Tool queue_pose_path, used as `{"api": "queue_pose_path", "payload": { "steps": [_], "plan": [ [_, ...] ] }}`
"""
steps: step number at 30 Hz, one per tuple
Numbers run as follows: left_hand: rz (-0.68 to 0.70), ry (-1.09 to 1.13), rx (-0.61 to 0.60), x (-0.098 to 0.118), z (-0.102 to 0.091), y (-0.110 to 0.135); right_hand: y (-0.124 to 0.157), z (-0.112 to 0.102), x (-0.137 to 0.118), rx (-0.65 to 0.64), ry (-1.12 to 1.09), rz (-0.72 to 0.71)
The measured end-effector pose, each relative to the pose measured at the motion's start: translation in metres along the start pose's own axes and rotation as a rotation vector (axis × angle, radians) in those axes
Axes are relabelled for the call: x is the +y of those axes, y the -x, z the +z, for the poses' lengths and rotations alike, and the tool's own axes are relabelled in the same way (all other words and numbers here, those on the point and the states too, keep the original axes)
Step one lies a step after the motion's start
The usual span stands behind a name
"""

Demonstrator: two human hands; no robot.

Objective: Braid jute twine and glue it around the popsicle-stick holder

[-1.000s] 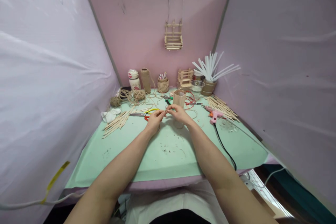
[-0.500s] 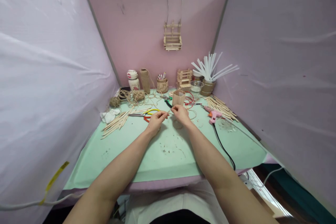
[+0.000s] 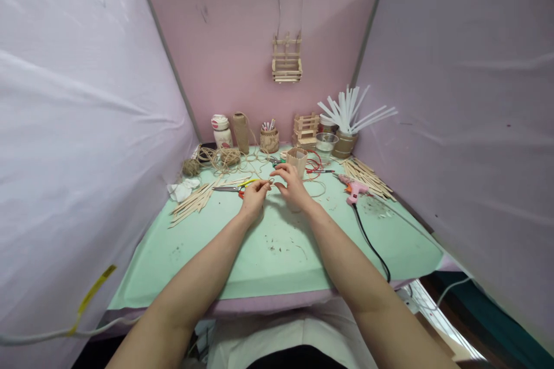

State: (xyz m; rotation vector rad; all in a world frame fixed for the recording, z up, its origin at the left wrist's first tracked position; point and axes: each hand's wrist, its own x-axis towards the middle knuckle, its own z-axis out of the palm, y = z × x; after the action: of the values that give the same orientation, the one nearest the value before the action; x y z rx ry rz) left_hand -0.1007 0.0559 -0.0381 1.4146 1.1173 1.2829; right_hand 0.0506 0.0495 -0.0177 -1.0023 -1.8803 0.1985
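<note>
My left hand [image 3: 256, 195] is closed in a pinch on a thin piece of twine [image 3: 272, 181], whose small loop stands up from the fingertips. Just right of it, my right hand [image 3: 292, 185] has thumb and fingers apart around the twine's end, with nothing plainly gripped. Behind my right hand stands a small cup made of wooden sticks [image 3: 296, 159]. Scissors [image 3: 236, 187] with yellow and red handles lie left of my left hand, their handles partly covered by it. Loose twine [image 3: 321, 187] curls on the table to the right.
A pink glue gun [image 3: 356, 189] with a black cord lies at the right. Wooden sticks [image 3: 194, 203] are piled at left, more sticks [image 3: 367, 177] at right. Tangled twine [image 3: 216, 157], a white jar [image 3: 222, 131] and a pot of white glue sticks [image 3: 345, 144] line the back.
My right hand has opened its pinch, fingers now spread and raised. My left hand has shifted slightly left, still pinching the twine, which now shows a small loop.
</note>
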Motion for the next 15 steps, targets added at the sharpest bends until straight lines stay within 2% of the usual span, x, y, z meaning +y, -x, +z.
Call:
{"api": "queue_pose_path", "payload": {
  "steps": [5, 9, 15],
  "plan": [
    [0.082, -0.08, -0.007, 0.006, -0.001, 0.004, 0.0, 0.002, -0.001, 0.007, 0.04, -0.045],
    [0.086, -0.103, 0.008, 0.009, 0.0, 0.006, -0.001, 0.004, 0.003, 0.03, 0.03, -0.03],
    [0.098, -0.101, 0.018, 0.009, 0.001, 0.005, -0.002, 0.013, 0.004, 0.073, -0.154, 0.177]
  ]
}}
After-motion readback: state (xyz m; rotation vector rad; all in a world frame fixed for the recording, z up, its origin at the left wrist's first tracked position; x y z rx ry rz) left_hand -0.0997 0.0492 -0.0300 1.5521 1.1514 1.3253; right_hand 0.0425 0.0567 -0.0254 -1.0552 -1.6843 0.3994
